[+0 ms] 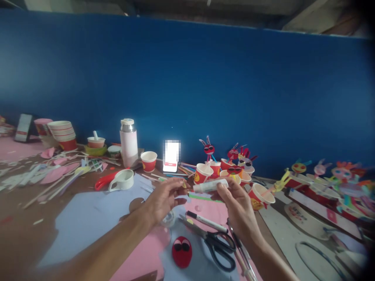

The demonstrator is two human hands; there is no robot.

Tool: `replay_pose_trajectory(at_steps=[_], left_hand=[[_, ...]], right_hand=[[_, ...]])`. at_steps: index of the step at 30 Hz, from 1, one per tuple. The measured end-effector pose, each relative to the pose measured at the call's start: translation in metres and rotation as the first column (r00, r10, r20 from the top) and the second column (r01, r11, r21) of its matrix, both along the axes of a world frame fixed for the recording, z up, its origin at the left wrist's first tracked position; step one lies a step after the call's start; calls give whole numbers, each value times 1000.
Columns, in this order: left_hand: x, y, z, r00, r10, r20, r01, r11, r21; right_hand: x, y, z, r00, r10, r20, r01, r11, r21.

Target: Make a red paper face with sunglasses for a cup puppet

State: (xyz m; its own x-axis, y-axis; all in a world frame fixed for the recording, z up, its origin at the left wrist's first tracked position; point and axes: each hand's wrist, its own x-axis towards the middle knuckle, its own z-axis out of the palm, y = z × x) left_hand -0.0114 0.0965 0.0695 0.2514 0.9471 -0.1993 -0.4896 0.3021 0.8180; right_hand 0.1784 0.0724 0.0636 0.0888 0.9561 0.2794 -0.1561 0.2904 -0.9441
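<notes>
My right hand grips a whitish glue stick, held level with its end pointing left. Opposite that end, my left hand pinches a small yellowish piece, too small to name. A slight gap seems to part the piece from the glue stick. Below the hands, black-handled scissors and a black-capped marker lie on pink and blue paper. A red paper oval with eyes lies nearest me. Between the left hand and the scissors, a clear tape roll is partly hidden.
At the back stand a pink flask, a red paper cup and a lit phone. Paper cups with figures fill the right side. Paper strips, a white mug and stacked cups occupy the left.
</notes>
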Motion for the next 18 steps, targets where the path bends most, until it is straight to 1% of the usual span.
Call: replay_pose_trajectory(at_steps=[2,3,6,9,11,12,15,18], left_hand=[[1,-3,1,1000,4,8,-4,1000,8],[2,-6,1,1000,4,12,-4,1000,15],[9,-15,0,999,-44,-22,45,996,78],[15,-23,-1,988,-96,-119,123,962,244],[16,-26,0,985,-89,-151,137,930,342],[16,-27,1,985,-77,-157,131,920,370],[15,-28,2,986,-25,-166,86,924,373],[16,-28,1,991,-15,-130,63,927,369]], right_hand=[[-2,5,-2,982,30,-188,-47,995,-83],[-3,7,-3,970,34,-240,-60,993,-101],[-10,8,-4,954,46,-295,-86,989,-124],[-21,2,-6,948,105,-299,-157,976,-154],[-29,-4,-9,949,150,-277,-201,965,-168],[-33,-6,-10,953,165,-253,-212,962,-174],[-41,-11,-17,963,202,-181,-233,957,-175],[-43,-10,-23,947,261,-186,-292,942,-167]])
